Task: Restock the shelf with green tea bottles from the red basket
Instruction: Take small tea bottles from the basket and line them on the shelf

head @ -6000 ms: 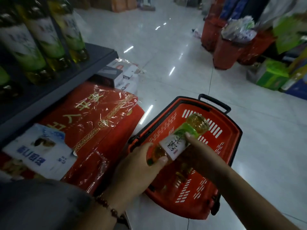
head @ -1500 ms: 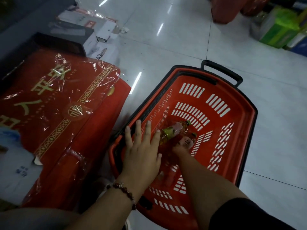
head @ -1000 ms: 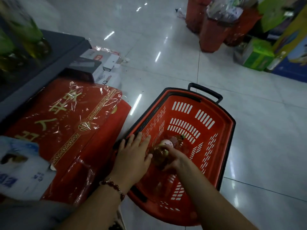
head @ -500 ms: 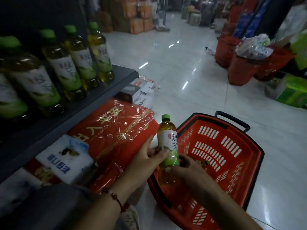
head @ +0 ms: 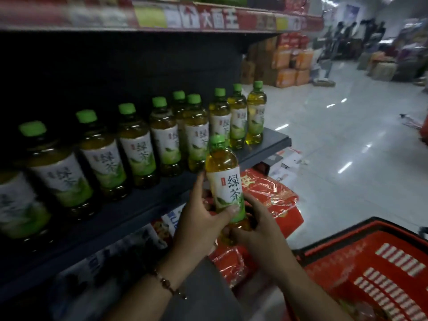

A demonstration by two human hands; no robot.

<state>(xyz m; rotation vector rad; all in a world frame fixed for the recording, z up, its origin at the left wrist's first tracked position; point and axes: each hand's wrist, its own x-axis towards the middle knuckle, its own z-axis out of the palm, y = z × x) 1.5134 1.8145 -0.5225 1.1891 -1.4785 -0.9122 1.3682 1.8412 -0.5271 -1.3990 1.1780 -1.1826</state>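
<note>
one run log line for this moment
both hands: left hand and right hand hold green tea bottle upright | before shelf | red basket lower right

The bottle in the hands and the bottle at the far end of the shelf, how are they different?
The held bottle is up in the air, gripped by the left hand and right hand; the end bottle stands on the shelf, untouched. The held bottle leans slightly; the end bottle stands straight. Both have green caps and white-green labels.

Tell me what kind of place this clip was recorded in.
Most likely a supermarket or grocery shop. A dark metal shelf holds a row of identical green-capped tea bottles, a red promotional price strip runs above, and a red plastic shopping basket sits on the tiled floor.
</note>
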